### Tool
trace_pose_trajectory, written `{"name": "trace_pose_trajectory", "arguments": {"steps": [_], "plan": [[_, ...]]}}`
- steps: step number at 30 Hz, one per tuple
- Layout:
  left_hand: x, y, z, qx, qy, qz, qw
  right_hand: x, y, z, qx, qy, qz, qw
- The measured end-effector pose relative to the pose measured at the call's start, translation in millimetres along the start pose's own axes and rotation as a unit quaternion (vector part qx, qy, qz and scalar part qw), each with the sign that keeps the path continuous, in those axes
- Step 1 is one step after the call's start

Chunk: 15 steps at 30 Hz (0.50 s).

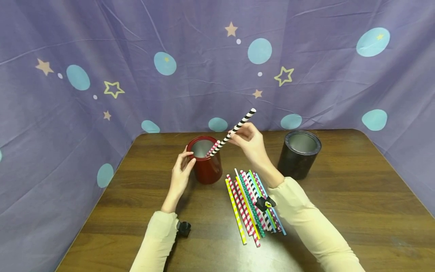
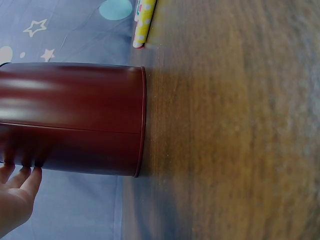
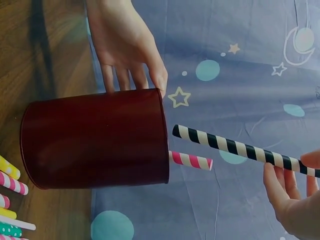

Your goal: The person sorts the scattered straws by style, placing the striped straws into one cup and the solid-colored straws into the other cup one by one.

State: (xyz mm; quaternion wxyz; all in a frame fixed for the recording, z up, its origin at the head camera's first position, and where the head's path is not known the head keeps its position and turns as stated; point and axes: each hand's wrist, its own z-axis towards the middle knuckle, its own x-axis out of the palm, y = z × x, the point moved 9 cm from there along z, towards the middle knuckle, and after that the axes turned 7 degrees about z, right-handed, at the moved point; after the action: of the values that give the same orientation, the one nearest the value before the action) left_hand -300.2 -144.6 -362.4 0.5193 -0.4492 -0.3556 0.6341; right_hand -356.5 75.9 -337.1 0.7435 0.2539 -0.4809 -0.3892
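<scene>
The fingers of the right hand (image 1: pixel 250 143) are pinching a black-and-white straw (image 1: pixel 242 121) around its middle. Its long axis is slanting, the free lower end pointing down and to the left of those fingers, at the mouth of a red can (image 1: pixel 208 170). In the right wrist view that end is hanging just above the rim, apart from it and from the pink-and-white straw (image 3: pixel 190 160) that is poking out of the mouth. The right hand is holding the straw alone; the left hand (image 1: pixel 180 173) is standing nearer to the can, its fingers reaching out fairly straight and spread, their tips touching its rim and side.

Counting outward: one straw is being held, and one is showing in the red can. A pile of straws (image 1: pixel 252 204) is lying on the counter (image 1: pixel 210 245) in front of the cans; at least ten are showing, but they are overlapping too much for an exact count. Two cans are standing upright: the red one, and one black can (image 1: pixel 295 162) farther right, beyond the right hand.
</scene>
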Motion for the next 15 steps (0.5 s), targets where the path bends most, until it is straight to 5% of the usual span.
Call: {"name": "trace_pose_trajectory", "arguments": {"steps": [3, 8, 15], "plan": [[0.1, 0.3, -0.1, -0.001, 0.0, 0.001, 1.0, -11, -19, 9, -0.015, 0.015, 0.01, 1.0], [-0.2, 0.5, 0.4, 0.0, -0.002, 0.001, 1.0, 41, 41, -16, -0.015, -0.005, -0.047, 0.999], [-0.3, -0.1, 0.5, 0.002, -0.004, 0.002, 1.0, 53, 46, -19, -0.009, -0.004, -0.057, 0.998]]}}
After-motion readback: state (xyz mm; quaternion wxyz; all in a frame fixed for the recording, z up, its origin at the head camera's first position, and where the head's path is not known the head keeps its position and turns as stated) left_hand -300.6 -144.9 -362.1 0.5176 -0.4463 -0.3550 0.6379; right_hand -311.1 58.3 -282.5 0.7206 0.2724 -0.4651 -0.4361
